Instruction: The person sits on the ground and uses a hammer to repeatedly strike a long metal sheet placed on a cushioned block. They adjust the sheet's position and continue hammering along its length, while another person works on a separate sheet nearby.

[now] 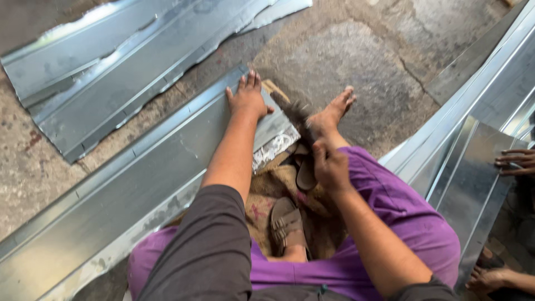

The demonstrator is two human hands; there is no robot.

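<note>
Seated cross-legged in purple trousers on brown sacking over a stone floor, left hand released flat on long folded grey sheet-metal strip, right hand clenched on blurred dark tool; bare foot risking sharp edges; no containers visible.

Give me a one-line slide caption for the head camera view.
Seated person's left hand presses a folded metal sheet while the right hand swings a dark tool.
</note>
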